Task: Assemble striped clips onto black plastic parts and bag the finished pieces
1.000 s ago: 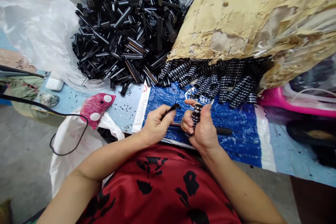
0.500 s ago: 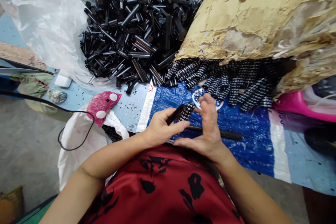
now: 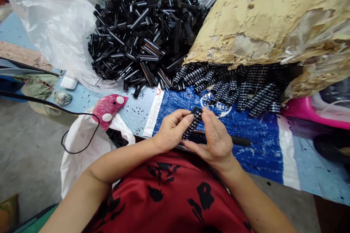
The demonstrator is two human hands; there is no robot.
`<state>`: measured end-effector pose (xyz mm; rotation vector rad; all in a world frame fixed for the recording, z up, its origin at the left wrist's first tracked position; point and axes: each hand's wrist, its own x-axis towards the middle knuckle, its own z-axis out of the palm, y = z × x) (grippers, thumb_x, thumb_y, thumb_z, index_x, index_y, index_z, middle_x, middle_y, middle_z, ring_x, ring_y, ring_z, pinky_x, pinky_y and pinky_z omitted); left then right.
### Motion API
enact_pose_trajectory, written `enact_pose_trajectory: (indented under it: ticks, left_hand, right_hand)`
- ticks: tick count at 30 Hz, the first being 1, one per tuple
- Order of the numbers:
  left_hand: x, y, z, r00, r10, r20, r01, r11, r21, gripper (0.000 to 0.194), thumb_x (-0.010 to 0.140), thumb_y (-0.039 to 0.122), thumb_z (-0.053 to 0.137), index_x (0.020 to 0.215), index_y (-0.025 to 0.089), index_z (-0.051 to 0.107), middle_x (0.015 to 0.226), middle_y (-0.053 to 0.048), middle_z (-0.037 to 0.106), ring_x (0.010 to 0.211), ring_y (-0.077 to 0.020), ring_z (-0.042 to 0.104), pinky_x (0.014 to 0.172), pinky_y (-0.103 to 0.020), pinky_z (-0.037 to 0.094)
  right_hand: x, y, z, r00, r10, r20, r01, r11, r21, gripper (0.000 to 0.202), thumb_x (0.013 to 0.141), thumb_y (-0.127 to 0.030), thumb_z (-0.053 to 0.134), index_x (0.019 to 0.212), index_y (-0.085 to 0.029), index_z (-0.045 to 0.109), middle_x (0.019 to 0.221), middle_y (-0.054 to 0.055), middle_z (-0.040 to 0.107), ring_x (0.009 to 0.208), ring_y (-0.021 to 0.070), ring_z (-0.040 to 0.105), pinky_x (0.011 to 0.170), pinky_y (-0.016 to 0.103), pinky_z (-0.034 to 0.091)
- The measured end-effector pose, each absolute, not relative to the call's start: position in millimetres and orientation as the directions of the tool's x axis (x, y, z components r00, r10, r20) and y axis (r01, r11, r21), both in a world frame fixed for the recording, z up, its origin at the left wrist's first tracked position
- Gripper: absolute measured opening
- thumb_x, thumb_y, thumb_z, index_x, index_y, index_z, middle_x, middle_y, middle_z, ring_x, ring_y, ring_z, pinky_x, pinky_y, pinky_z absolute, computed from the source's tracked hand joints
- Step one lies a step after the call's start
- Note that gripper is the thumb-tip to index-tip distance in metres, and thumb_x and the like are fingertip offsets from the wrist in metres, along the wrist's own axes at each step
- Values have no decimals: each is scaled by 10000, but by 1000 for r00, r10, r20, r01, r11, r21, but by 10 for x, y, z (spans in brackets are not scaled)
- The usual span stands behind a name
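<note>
Patterned piece (image 3: 192, 126): a short black one printed with small white marks, up between the two hands near the middle of the frame, tilted with its upper end leaning right.
Left hand (image 3: 171, 129): grasping the piece from its left side, thumb laid along the near face, the other fingers curled behind.
Right hand (image 3: 218, 139): also on the piece, a fingertip at the upper end and the thumb down by the lower end, the palm partly open between them.
Dark rod (image 3: 241, 141): lying just beyond the hands, its thicker end poking out to the right of them.
Blue sheet (image 3: 257, 162): spread under the rod, white-edged at both sides, on a pale blue tabletop (image 3: 319, 164).
Patterned heap (image 3: 246, 94): more such pieces, right of centre, tucked under the torn lip of a yellow sack (image 3: 254, 18) that fills the upper right.
Black heap (image 3: 147, 32): plain glossy pieces piled at upper centre, with cloudy plastic (image 3: 60, 29) bunched to their left.
Pink pouch (image 3: 101, 106): left of centre, two white discs on it, beside a white bag (image 3: 79, 167).
Pink tub (image 3: 303, 111): at the right edge, next to the sack.
</note>
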<state>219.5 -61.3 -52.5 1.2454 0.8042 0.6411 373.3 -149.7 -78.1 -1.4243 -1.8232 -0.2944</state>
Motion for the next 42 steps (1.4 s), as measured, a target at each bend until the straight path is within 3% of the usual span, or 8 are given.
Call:
enact_pose_trajectory:
  ticks: [10,14,19,24,27,33,38,42]
  left_hand:
    - [2053,-418,-703,642,630,-438,9,565,825,517,765,586,835,1000,180,618,819,15,674,653,-132,671,643,-276,543]
    - [1774,-208,-767,538,824,-178,154,112,982,397,861,518,757,1032,172,665,856,-9,689,707,-122,634,699,-270,514]
    - [1495,79,-741,642,758,-115,570,-373,732,222,872,367,761,1001,186,761,948,-41,717,871,-174,634,811,-306,448]
    - [1532,182,-711,678,660,-324,634,-301,713,323,786,467,830,895,183,724,688,51,555,643,-124,489,623,-269,316]
    - [1570,211,-699,679,652,-338,623,-267,735,302,782,432,825,848,182,669,638,75,491,599,-108,434,604,-265,272]
    - [1610,361,-729,737,574,-355,585,-279,762,352,714,416,861,762,182,602,627,66,529,602,-108,442,607,-264,274]
    - [1660,391,-746,732,567,-378,626,-341,701,394,689,420,878,734,200,554,620,64,519,588,-115,415,605,-275,264]
    - [1653,340,-722,733,588,-343,642,-431,634,300,738,373,823,766,206,576,654,38,518,617,-143,425,635,-295,265]
  right_hand:
    - [3691,-1540,-849,-58,871,489,890,267,-370,1095,879,-593,746,1688,-143,161,1553,253,538,1449,398,526,1146,572,484]
    - [3912,-1722,-993,-34,916,400,941,164,-296,614,951,-435,712,1474,-171,530,1314,182,706,1230,349,671,1021,494,533]
    - [3979,-1785,-923,-16,905,424,940,159,-302,108,999,-236,632,1081,-181,676,917,67,734,824,201,676,787,321,522]
    - [3823,-1493,-760,34,845,533,923,179,-342,149,1039,-217,538,1091,-204,677,863,42,717,755,166,651,724,281,486]
    - [3761,-1390,-747,-77,911,404,957,181,-227,178,1049,-272,540,1017,-209,703,739,16,663,653,156,604,649,294,436]
    - [3624,-1432,-673,-103,813,572,844,377,-383,289,1044,-263,497,1286,-202,641,948,73,767,821,197,702,740,300,509]
    - [3496,-1438,-770,-283,885,371,852,409,-327,191,1029,-266,560,1125,-205,714,741,20,690,644,161,620,648,297,468]
    - [3601,-1455,-762,-215,853,475,820,422,-386,217,1030,-248,547,1184,-197,691,859,42,738,716,159,654,704,285,484]
